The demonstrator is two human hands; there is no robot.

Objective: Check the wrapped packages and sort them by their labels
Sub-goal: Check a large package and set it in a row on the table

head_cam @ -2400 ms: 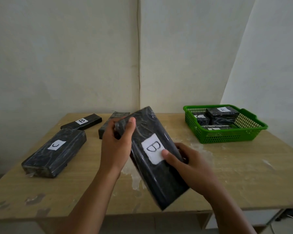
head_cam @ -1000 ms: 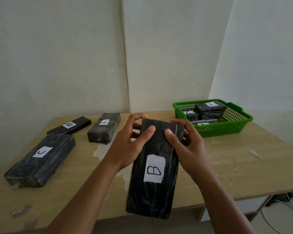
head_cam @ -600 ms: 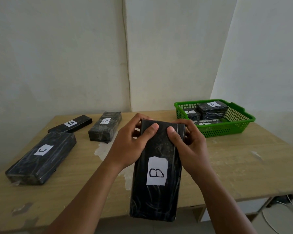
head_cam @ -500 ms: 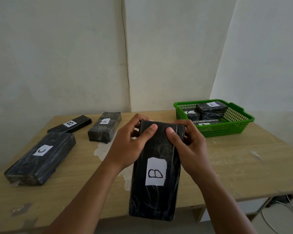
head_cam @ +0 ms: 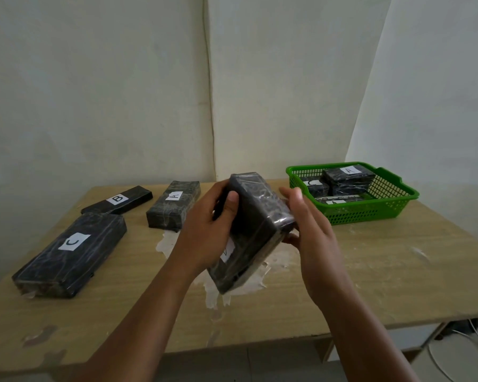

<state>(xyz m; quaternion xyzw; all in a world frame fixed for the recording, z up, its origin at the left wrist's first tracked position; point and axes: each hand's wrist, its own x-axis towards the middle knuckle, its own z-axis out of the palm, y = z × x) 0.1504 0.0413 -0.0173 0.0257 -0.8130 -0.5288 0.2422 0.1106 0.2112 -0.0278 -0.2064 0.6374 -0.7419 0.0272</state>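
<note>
Head view, pkg [head_cam: 255,227] now tilted, label half-hidden

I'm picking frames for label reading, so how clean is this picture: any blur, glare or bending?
Head view: the held package and both hands are slightly motion-blurred, its label turned nearly edge-on and unreadable; shiny wrap shows soft sheen; the B, A and C labels on the table read clearly; wide-angle bending tilts the walls.

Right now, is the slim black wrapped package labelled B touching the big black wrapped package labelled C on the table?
Apart. The head view shows bare tabletop between the B package and the C package.
</note>
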